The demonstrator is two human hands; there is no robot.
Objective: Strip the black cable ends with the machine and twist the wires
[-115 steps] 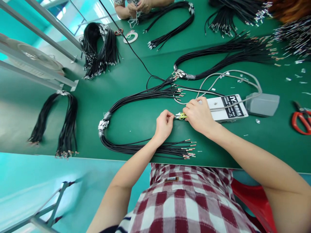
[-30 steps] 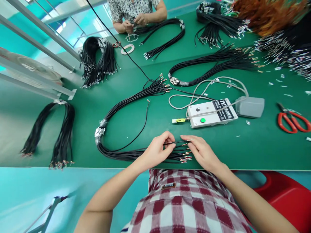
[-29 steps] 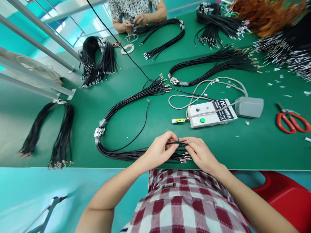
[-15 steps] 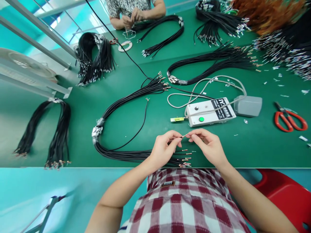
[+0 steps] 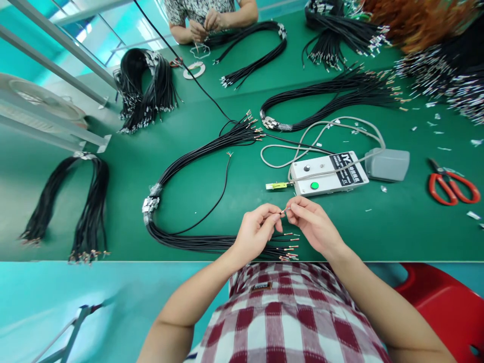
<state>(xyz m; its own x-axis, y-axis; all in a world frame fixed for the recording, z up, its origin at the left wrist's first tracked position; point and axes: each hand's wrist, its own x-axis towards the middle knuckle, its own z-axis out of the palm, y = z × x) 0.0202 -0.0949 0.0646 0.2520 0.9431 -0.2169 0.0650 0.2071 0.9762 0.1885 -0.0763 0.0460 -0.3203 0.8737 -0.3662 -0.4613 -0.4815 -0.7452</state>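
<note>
A bundle of black cables (image 5: pixel 200 243) is bent in a U on the green table, tied at its bend with silvery wrapping (image 5: pixel 150 203). My left hand (image 5: pixel 259 231) pinches one cable near its stripped end, just above the bundle's lower tips. Facing it, my right hand (image 5: pixel 313 224) has thumb and forefinger closed on the thin wires coming out of that cable end. The fingers hide most of the wires. Behind my hands lies a white control box (image 5: pixel 321 184) with a green button and a yellow-green tip (image 5: pixel 278 186).
Red-handled scissors (image 5: pixel 451 184) lie at the right amid white scraps. A grey adapter block (image 5: pixel 387 164) touches the box. More cable bundles (image 5: pixel 313 98) lie around the table. Across it, a person's hands (image 5: pixel 206 25) hold white string. A red chair (image 5: pixel 446 307) stands at lower right.
My right hand has shifted slightly left and turned, its fingers curling in more tightly at the wire tips. My left hand stays in nearly the same place, still pinching the cable.
</note>
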